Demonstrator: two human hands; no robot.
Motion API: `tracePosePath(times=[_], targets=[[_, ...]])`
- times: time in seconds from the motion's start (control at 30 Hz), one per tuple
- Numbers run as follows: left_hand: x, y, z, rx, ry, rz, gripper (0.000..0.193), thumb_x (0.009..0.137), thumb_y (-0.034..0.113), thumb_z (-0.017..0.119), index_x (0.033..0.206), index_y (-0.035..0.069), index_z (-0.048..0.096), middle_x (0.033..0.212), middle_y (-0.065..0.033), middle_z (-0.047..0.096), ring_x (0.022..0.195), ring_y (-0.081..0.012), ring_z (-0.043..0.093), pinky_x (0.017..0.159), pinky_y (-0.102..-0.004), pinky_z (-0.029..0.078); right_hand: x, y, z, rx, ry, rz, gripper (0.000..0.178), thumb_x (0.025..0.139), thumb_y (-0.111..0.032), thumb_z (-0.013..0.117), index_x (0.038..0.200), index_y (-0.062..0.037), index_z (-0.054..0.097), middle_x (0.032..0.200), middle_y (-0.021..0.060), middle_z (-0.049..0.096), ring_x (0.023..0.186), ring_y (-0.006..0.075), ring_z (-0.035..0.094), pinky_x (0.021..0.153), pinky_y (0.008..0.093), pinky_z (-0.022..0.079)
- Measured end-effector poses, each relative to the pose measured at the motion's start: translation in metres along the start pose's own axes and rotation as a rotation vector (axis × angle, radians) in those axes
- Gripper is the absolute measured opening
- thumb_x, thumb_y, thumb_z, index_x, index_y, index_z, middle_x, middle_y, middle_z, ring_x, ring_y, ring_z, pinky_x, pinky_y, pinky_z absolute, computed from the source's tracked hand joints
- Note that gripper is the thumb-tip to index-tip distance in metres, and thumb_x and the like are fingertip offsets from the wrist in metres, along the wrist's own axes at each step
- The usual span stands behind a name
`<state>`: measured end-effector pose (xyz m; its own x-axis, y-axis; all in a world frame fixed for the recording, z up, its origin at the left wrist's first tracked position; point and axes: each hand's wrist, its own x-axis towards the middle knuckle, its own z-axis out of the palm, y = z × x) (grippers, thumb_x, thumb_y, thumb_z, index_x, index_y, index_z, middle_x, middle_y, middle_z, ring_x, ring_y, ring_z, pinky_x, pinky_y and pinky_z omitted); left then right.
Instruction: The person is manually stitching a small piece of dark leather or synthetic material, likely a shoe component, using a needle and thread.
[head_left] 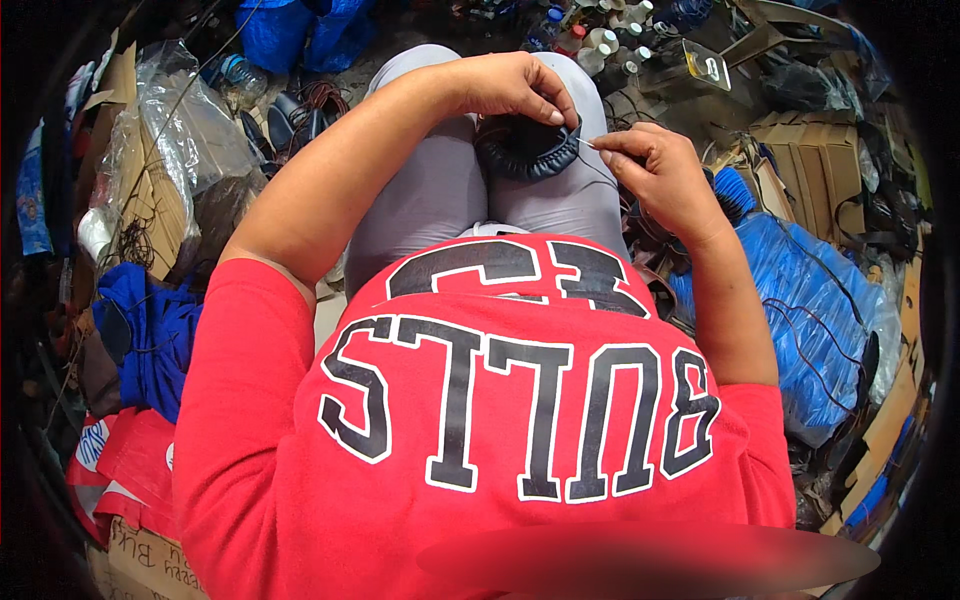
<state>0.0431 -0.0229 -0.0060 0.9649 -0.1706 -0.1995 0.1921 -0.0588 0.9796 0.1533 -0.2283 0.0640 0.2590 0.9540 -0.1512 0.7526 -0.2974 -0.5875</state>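
A black, rounded piece with a gathered, padded rim (540, 165) rests on my thighs near the knees. It resembles a shoe, but its exact kind cannot be made out. My left hand (525, 90) is closed on its far edge, thumb and fingers pinching there. My right hand (660, 172) pinches a thin, pale needle-like tool (587, 143) between thumb and forefinger. The tool's tip meets the right side of the black piece. A dark thread (603, 176) loops down below it.
Clutter surrounds me: several bottles (602, 40) ahead, a blue bag (275, 35) at the far left, dark shoes (285, 120) beside my left leg. Clear plastic sheeting (170, 120) lies left; a blue plastic-wrapped bundle (800, 310) and cardboard (815, 165) lie right.
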Motion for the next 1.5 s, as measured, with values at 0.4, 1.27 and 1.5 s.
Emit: tracePosePath(times=[0.4, 1.27, 1.5], targets=[[0.003, -0.001, 0.001, 0.039, -0.032, 0.021, 0.024, 0.081, 0.011, 0.067, 0.103, 0.003, 0.067, 0.096, -0.0033, 0.067, 0.088, -0.0101, 0.059, 0.086, -0.0239, 0.044, 0.008, 0.023, 0.011, 0.148, 0.037, -0.011, 0.015, 0.079, -0.011, 0.066, 0.093, -0.0079, 0.069, 0.082, 0.0078, 0.062, 0.074, 0.0187, 0.06, 0.067, 0.0286, 0.046], [0.007, 0.013, 0.01, 0.413, 0.114, -0.024, 0.019, 0.076, 0.007, 0.066, 0.095, 0.007, 0.068, 0.087, -0.0049, 0.067, 0.078, -0.0127, 0.061, 0.076, -0.027, 0.047, 0.011, 0.044, 0.031, 0.7, -0.097, 0.102, 0.017, 0.078, -0.006, 0.066, 0.095, -0.0047, 0.068, 0.088, 0.0004, 0.057, 0.082, 0.0089, 0.053, 0.073, 0.0213, 0.042], [-0.03, 0.015, 0.023, 0.357, 0.459, -0.023, 0.024, 0.077, -0.007, 0.051, 0.095, 0.003, 0.062, 0.098, -0.0101, 0.047, 0.072, -0.0165, 0.059, 0.06, -0.0278, 0.048, -0.003, 0.031, 0.032, 0.38, 0.115, -0.046, 0.02, 0.076, -0.007, 0.069, 0.095, -0.0089, 0.07, 0.076, -0.0002, 0.05, 0.068, 0.0098, 0.047, 0.062, 0.024, 0.041]])
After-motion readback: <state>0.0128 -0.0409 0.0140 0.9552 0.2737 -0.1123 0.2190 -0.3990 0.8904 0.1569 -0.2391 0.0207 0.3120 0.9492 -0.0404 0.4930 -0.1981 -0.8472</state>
